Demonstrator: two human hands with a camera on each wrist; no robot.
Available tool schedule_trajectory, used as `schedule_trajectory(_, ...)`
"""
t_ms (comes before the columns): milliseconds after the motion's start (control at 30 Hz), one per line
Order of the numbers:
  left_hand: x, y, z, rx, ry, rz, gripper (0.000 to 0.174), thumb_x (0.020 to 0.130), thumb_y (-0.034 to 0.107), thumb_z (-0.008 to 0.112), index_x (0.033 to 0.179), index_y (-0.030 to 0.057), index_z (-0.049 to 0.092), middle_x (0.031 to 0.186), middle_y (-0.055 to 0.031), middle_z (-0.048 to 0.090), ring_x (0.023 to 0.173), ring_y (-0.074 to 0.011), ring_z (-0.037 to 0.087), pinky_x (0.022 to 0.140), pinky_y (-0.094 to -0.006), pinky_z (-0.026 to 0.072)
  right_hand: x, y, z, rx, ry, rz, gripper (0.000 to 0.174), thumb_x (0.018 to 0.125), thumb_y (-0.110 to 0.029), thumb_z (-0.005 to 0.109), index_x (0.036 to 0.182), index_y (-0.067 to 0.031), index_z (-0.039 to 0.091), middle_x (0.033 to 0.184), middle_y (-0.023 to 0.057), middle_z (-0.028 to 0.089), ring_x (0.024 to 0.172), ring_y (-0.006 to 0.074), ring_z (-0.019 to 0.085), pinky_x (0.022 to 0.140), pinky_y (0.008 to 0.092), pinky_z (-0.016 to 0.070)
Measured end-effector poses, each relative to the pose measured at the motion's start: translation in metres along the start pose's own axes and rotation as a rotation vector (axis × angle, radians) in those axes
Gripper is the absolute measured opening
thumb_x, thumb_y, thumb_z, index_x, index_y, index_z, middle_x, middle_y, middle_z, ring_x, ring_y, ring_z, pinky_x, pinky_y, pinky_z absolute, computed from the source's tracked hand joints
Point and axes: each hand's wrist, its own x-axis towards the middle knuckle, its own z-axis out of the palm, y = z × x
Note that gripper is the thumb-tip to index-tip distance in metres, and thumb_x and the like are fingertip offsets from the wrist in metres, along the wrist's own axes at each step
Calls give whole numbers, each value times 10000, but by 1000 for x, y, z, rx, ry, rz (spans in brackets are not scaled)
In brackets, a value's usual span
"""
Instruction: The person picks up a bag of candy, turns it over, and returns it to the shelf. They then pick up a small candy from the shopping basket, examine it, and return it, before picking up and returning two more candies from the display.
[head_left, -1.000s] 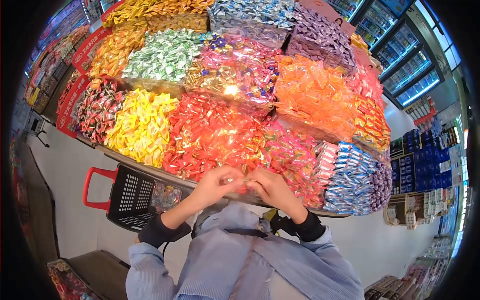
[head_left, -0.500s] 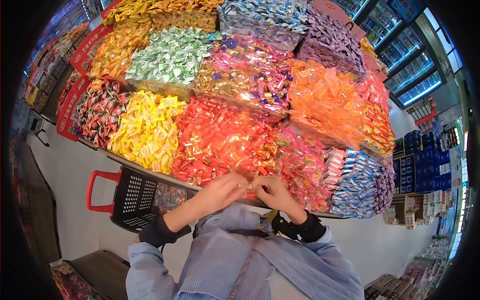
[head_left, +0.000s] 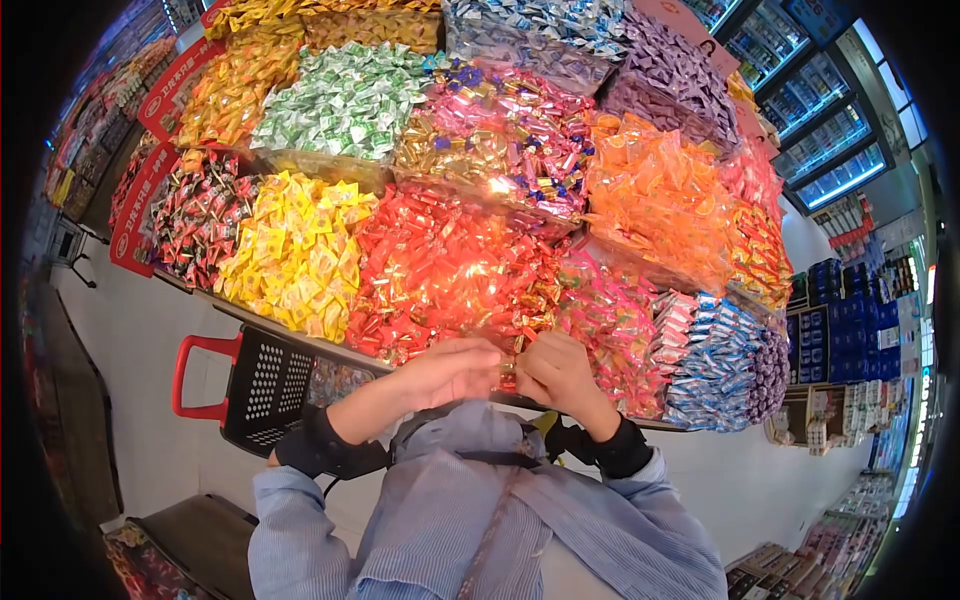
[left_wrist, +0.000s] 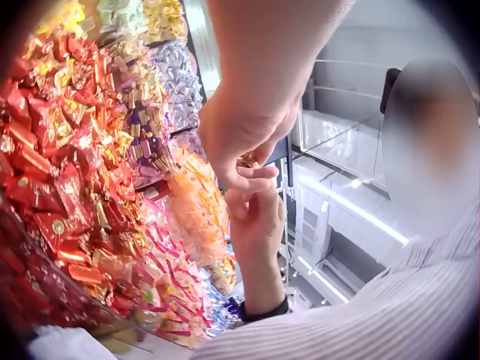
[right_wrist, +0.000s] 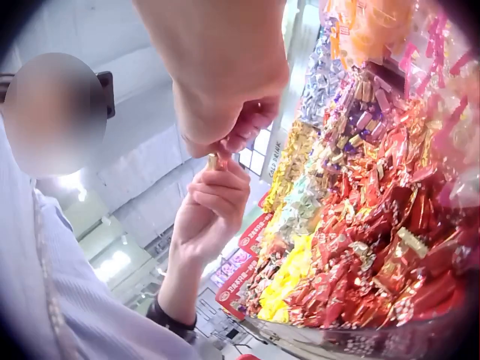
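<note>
Close together in front of my body, my left hand (head_left: 450,372) and right hand (head_left: 556,372) meet at the near edge of the candy display. Between them is a small gold-wrapped candy (right_wrist: 213,160), mostly hidden by fingers. In the right wrist view the left hand (right_wrist: 214,206) pinches its lower end, while the curled fingers of the right hand (right_wrist: 232,120) grip at the top. A bit of gold wrapper (left_wrist: 247,160) shows among the left fingers in the left wrist view. Red-wrapped candies (head_left: 450,270) lie heaped just beyond both hands.
Yellow candies (head_left: 295,255) are piled left of the red ones, pink packets (head_left: 615,320) and blue-white packets (head_left: 708,350) to the right. A black shopping basket (head_left: 265,390) with a red handle (head_left: 180,380) stands at the left, below the display edge. Drink fridges (head_left: 810,110) stand far right.
The left hand has turned so its fingers lie flatter across toward the right hand. Both hands stay together, and the candy between them is now more covered than half a second ago.
</note>
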Motion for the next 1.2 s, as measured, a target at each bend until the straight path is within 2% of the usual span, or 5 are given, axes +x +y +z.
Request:
schedule_trajectory(133, -1, -1, 2, -15, -61, 16, 141, 819, 124, 551, 928, 48, 505, 833, -22, 565, 713, -88, 554, 626, -241, 458, -3, 3, 3, 16, 30, -27, 85, 605, -10, 561, 626, -27, 480, 543, 69, 400, 492, 225, 422, 453, 300, 330)
schedule_trajectory(333, -7, 7, 17, 1344, 60, 1079, 267, 765, 94, 589, 1010, 31, 501, 949, -87, 541, 863, -215, 554, 720, -316, 465, -12, 2, 8, 422, 29, 459, 106, 718, -59, 531, 632, -12, 489, 538, 48, 408, 472, 149, 409, 442, 270, 302)
schedule_trajectory(500, -11, 17, 5, 1863, -122, 1392, 327, 660, 51, 593, 984, 47, 545, 967, -97, 537, 862, -231, 556, 730, -316, 468, -16, 1, 9, 694, -70, 678, 92, 750, -34, 496, 667, 5, 496, 561, 10, 422, 526, 50, 395, 457, 217, 323)
schedule_trajectory(900, -2, -4, 4, 903, 108, 807, 241, 706, 32, 645, 935, 21, 571, 894, -73, 577, 792, -119, 566, 657, -237, 471, -11, 5, 9, 608, -35, 462, 82, 745, -26, 491, 669, -4, 509, 565, 26, 428, 501, 90, 406, 451, 230, 305)
schedule_trajectory(1200, 0, 11, 8, 1082, 185, 765, 232, 710, 18, 629, 932, 6, 562, 895, -84, 577, 831, -148, 570, 733, -258, 458, -15, 13, 11, 746, -41, 674, 154, 855, -142, 451, 788, -14, 505, 648, 15, 503, 574, 74, 450, 507, 217, 357)
